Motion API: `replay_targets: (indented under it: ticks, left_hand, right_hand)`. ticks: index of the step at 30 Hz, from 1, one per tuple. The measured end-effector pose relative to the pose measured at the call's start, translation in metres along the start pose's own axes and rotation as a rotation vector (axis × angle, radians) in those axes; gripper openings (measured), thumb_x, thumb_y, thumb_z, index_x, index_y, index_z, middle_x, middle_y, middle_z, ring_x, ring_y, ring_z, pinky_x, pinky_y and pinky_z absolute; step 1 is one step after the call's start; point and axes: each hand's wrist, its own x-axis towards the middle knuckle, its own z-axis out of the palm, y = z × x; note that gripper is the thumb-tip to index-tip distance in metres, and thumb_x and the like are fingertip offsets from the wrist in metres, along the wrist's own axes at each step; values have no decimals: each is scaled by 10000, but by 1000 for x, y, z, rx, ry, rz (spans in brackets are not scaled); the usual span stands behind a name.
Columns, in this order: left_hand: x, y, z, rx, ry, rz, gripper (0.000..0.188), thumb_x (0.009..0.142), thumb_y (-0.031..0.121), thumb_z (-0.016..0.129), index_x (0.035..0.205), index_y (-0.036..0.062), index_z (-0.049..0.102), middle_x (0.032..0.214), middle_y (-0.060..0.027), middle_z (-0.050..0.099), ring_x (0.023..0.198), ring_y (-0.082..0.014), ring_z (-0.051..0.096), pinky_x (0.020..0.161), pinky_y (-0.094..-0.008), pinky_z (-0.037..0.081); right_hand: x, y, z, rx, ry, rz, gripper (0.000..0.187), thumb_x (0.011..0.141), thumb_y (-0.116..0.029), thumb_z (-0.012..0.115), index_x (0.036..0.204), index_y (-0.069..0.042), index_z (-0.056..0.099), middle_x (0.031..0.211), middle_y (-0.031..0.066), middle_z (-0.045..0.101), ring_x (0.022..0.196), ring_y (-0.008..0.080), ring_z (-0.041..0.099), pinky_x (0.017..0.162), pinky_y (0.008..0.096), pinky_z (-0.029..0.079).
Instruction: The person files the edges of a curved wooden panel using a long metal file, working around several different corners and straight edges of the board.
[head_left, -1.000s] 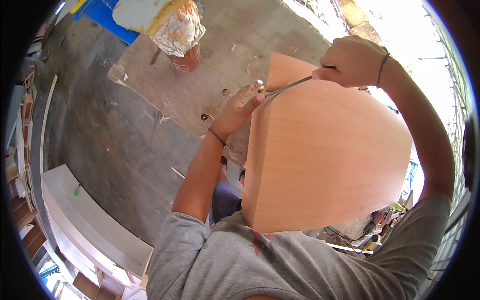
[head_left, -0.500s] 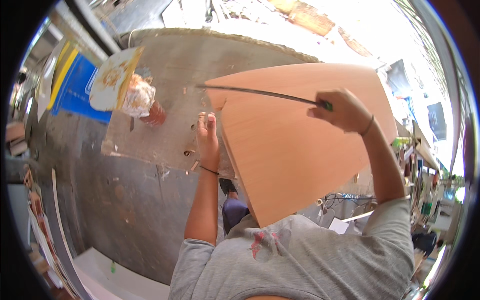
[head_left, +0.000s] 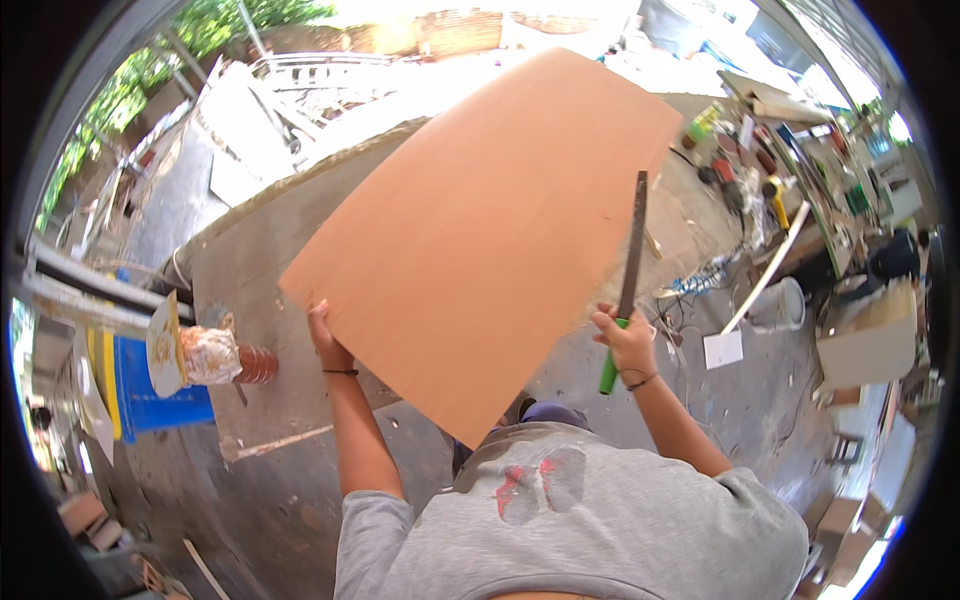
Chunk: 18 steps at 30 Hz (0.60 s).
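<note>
A large tan wooden panel with a smooth face lies tilted across the worktable, one corner pointing toward my body. My left hand grips the panel's left edge near its corner, thumb side showing and the other fingers hidden beneath. In my right hand is a long, flat dark file, held by its green handle with the blade pointing up and away. The blade stands beside the panel's right edge; whether it touches cannot be made out.
A stained scraper plate and a brown cylindrical container sit at the table's left, by a blue and yellow bin. Power tools and cables crowd the right. A translucent bucket stands on the floor.
The panel has turned and shifted left. My left hand, formerly raised and open beside it, now holds its edge. My right hand has brought the file from over the panel to its right side.
</note>
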Motion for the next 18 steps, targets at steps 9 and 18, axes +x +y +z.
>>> replay_targets:
  ticks: [9,18]
  left_hand:
    - [-45,-3,22,54,45,11,584,888,369,389,1294,-46,457,1250,-169,562,1121,-280,581,909,-380,502]
    - [-104,-50,36,334,-23,274,400,980,310,371,1047,-18,589,1009,-108,648,951,-205,619,829,-341,518]
  right_hand:
    - [-25,-9,22,74,-171,-58,191,835,-150,700,840,-28,553,698,10,555,604,73,521,534,249,424]
    - [18,37,-31,0,-30,-182,178,832,-127,700,839,-37,547,697,24,564,558,79,515,507,241,419]
